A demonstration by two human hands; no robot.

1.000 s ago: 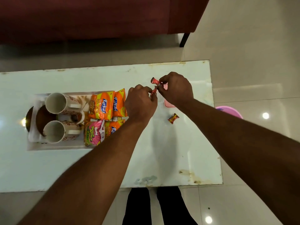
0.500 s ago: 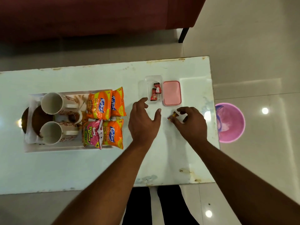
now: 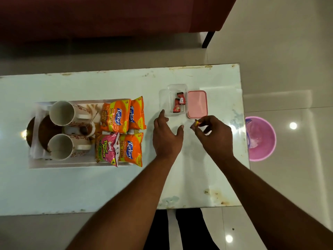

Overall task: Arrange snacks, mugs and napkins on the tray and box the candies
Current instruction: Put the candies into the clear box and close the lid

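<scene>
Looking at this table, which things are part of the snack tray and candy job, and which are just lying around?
Job:
tray
two mugs
snack packets
clear box holding two red candies
pink lid
yellow-red candy pinched in the right hand
left hand, open

Lying about:
pink bucket
sofa

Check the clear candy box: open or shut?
Open. The clear candy box has no cover; its pink lid lies flat on the table beside it, and two red candies show inside.
</scene>
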